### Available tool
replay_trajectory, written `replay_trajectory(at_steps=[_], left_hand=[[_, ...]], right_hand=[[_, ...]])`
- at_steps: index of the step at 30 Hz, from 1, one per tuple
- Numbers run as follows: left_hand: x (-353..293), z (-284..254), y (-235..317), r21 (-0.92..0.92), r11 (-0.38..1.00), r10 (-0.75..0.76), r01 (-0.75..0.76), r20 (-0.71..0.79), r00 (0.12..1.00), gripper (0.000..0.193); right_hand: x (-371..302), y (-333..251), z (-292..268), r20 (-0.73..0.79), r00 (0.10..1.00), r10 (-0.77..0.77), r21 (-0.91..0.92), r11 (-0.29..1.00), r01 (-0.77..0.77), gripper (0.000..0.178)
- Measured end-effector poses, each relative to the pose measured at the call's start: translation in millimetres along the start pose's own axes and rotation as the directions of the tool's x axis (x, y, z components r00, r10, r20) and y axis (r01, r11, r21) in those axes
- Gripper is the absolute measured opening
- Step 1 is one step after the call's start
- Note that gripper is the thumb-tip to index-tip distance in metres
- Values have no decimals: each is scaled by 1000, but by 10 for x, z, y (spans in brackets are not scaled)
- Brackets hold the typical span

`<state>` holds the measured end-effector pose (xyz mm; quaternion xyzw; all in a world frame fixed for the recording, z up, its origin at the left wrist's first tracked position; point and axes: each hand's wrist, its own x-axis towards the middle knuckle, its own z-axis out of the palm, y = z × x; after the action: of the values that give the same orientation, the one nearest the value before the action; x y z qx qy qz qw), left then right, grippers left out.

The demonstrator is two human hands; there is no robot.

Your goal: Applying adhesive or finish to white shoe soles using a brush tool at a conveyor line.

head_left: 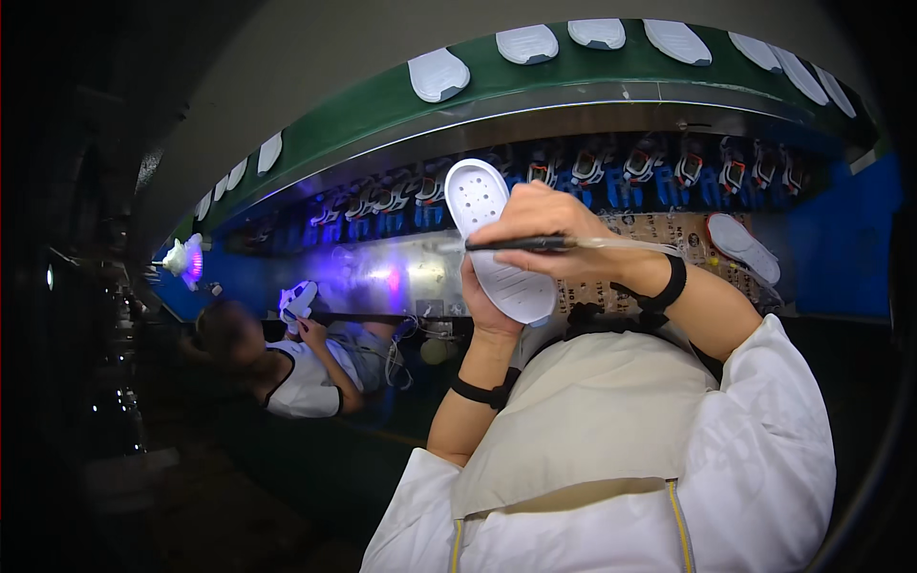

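Observation:
My left hand [485,304] is wrapped round a white shoe sole [477,196] from below, holding it raised above the bench. The sole's toe end points away from me, with several small round holes in its recessed face. In a closed grip, my right hand [546,222] holds a slim black pen-like applicator [527,244], lying nearly level across the middle of the sole. A clear tube [621,244] runs from its back end along my right wrist. Its tip is at the sole's left edge; I cannot tell whether they touch.
Beyond the bench [420,272], a green conveyor belt [373,107] carries several white soles. Shoe uppers [589,167] hang in a row beneath it. Another sole [743,245] lies right, on printed brown paper [659,229]. At left, a co-worker [315,368] holds a white shoe near a purple lamp [189,261].

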<state>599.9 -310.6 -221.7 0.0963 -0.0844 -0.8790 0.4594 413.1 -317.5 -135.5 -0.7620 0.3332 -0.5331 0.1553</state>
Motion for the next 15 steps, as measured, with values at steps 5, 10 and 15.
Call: replay_trajectory(at_steps=[5, 10, 15], left_hand=[[62, 161, 32, -20, 999, -27, 28, 56, 998, 68], [74, 130, 82, 209, 970, 142, -122, -84, 986, 63], [162, 274, 93, 160, 963, 148, -217, 358, 922, 63]], right_hand=[[1, -51, -11, 13, 998, -55, -152, 987, 56, 31], [24, -167, -24, 42, 998, -36, 28, 999, 35, 34], [27, -254, -52, 328, 930, -167, 22, 985, 169, 28]])
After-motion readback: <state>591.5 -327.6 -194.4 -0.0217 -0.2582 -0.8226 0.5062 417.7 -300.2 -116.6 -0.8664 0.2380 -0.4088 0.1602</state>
